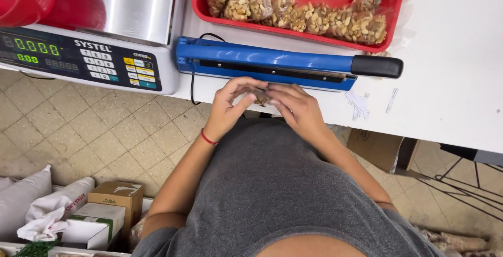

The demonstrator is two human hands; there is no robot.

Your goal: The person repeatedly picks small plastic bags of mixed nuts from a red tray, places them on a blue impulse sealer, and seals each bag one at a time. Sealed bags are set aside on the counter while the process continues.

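Observation:
My left hand [230, 104] and my right hand [296, 105] are together at the front edge of the white table [450, 89], both pinching a small clear bag of nuts [260, 97], mostly hidden by the fingers. A red band circles my left wrist. Just beyond the hands lies a blue heat sealer [272, 63] with a black handle at its right end, its arm down. Behind it stands a red tray [298, 31] holding several filled small bags of nuts.
A digital weighing scale [105, 52] with a steel pan sits at the left, red bowls [47, 0] on it. Paper scraps [359, 105] lie right of the sealer. On the tiled floor are cardboard boxes [115, 199] and white sacks [26, 199].

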